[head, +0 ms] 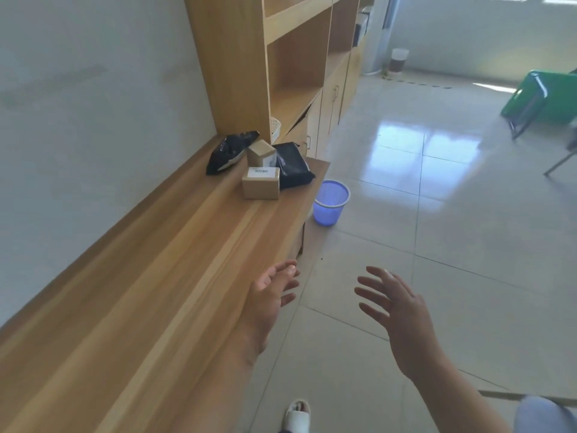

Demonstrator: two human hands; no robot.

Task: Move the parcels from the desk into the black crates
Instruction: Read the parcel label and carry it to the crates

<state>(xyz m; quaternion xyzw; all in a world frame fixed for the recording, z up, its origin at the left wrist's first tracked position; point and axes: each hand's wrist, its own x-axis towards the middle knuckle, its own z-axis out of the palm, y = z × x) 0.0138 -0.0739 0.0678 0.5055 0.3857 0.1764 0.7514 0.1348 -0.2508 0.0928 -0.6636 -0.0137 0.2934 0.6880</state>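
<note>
Several parcels lie at the far end of the long wooden desk [175, 264]. A cardboard box [261, 183] with a white label stands nearest me, a second smaller cardboard box [261, 153] behind it. A black plastic mailer bag [231, 150] lies at their left and another black bag [293, 165] at their right. My left hand [274, 290] hovers over the desk's front edge, fingers straight, holding nothing. My right hand [395, 303] is raised over the floor with fingers spread, empty. Both hands are well short of the parcels. No black crate is in view.
A blue plastic waste basket [331, 203] stands on the tiled floor beside the desk's end. A tall wooden shelf unit [281, 57] rises behind the parcels. A green chair [541, 101] is at the far right. My slippered foot [296, 414] shows at the bottom.
</note>
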